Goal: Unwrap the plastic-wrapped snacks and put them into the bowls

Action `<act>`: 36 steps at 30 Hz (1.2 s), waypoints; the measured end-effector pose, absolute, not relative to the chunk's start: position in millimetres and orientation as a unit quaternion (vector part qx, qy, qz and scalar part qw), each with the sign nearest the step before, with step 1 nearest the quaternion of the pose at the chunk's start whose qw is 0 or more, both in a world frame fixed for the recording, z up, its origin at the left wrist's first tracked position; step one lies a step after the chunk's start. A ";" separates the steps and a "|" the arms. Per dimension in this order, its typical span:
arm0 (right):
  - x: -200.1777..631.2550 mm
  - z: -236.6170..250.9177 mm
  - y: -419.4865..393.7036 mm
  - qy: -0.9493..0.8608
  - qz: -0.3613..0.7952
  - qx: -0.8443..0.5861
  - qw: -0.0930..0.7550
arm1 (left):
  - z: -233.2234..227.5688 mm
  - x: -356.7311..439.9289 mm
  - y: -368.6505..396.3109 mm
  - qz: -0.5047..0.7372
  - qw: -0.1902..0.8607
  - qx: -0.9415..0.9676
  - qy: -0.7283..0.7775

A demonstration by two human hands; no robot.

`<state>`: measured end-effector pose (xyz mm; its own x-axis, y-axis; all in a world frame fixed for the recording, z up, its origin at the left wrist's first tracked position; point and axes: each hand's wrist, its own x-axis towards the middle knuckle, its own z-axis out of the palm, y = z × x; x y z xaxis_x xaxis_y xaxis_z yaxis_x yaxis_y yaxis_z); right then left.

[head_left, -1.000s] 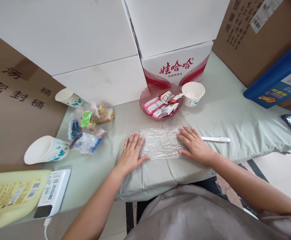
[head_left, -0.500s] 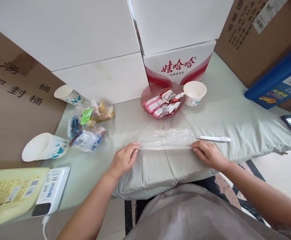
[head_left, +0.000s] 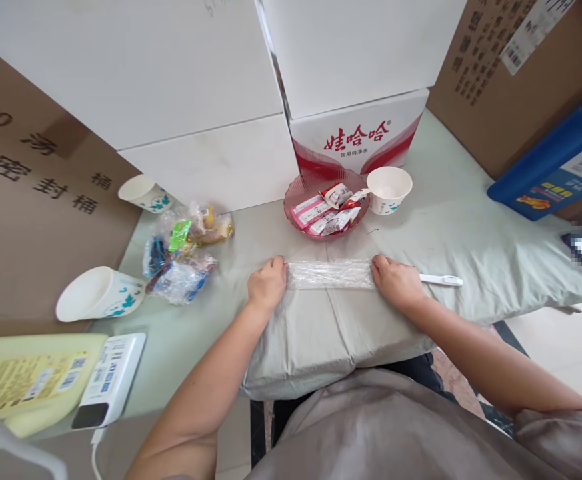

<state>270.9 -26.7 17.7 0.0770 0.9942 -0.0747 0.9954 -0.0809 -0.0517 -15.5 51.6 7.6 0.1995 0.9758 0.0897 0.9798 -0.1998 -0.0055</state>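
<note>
A strip of clear plastic film [head_left: 329, 275] lies crinkled across the cloth-covered table, stretched between my two hands. My left hand [head_left: 268, 280] is closed on its left end, fingers curled over the edge. At the right end my right hand [head_left: 393, 280] grips the film in the same way. Just beyond my right hand a white pen-like tool [head_left: 443, 280] rests on the cloth, its left part hidden by the hand. Behind the film sits a pink glass bowl [head_left: 293, 193] with several small printed packets [head_left: 338, 197] in it.
A paper cup [head_left: 389, 190] stands beside the bowl; two more cups [head_left: 103, 293] lie tilted at left near plastic-wrapped items [head_left: 183, 267]. A white power bank [head_left: 113, 380] and yellow jug [head_left: 25, 380] are front left. Boxes [head_left: 355, 143] line the back; a blue bottle [head_left: 545, 173] lies right.
Both hands have moved away from me and slightly closer together. The film's near edge has gone up with them, and it is now a narrower, flatter strip.
</note>
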 end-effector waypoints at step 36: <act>250.9 45.8 -24.6 0.341 -0.714 0.470 -0.392 | -3.7 45.7 -41.5 -0.274 -0.625 -0.657 -0.321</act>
